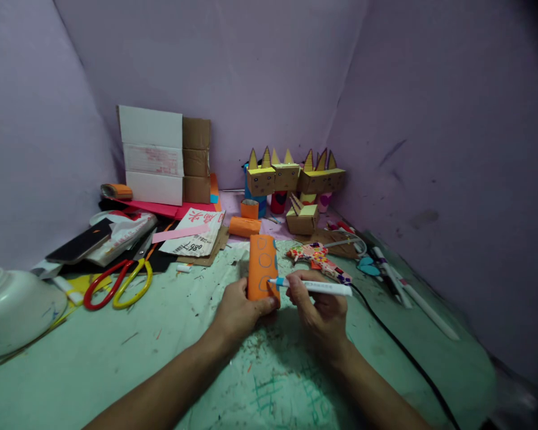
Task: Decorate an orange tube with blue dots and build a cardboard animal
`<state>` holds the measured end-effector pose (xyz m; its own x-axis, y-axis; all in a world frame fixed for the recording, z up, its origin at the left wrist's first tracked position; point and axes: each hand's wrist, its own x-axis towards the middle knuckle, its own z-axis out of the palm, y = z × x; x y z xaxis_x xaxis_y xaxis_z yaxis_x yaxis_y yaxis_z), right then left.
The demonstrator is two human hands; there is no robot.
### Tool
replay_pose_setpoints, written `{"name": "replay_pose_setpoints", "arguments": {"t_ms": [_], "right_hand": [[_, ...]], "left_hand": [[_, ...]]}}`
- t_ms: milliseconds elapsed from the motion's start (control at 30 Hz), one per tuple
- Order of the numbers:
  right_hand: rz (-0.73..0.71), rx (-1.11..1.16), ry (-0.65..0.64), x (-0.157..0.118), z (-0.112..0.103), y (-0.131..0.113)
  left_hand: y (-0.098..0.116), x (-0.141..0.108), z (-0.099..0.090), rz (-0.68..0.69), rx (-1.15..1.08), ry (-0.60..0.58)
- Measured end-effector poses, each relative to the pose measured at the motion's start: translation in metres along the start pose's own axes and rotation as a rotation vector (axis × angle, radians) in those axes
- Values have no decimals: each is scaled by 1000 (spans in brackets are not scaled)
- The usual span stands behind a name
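My left hand [237, 307] grips the lower end of an orange paper-covered tube [263, 260], which lies with its long side facing me. Several circles are outlined on the tube's front, and blue marks show along its right edge. A white marker [329, 288] with a blue collar is pinched in my right hand [320, 307]. The marker's tip meets the lowest circle. Beyond the tube lie another orange roll [244, 227] and a short orange piece [250, 209].
Red-and-yellow scissors [125, 283], papers and a white bowl [18, 310] are on the left. Small cardboard boxes with pointed ears [262, 181] stand at the back. On the right are a patterned glue gun [318, 257] with a black cord [403, 346] and several markers [392, 280].
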<state>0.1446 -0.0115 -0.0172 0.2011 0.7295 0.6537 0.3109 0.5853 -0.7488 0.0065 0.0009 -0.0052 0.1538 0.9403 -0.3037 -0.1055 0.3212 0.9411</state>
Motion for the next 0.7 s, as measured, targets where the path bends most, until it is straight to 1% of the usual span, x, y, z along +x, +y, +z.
{"name": "replay_pose_setpoints", "arguments": {"t_ms": [300, 433, 700], "right_hand": [[-45, -5, -47, 1, -1, -1], [-27, 35, -78, 1, -1, -3], [69, 34, 2, 1, -2, -2]], "left_hand": [[-2, 1, 0, 8, 27, 1], [0, 0, 1, -6, 28, -5], [1, 0, 1, -12, -7, -3]]}}
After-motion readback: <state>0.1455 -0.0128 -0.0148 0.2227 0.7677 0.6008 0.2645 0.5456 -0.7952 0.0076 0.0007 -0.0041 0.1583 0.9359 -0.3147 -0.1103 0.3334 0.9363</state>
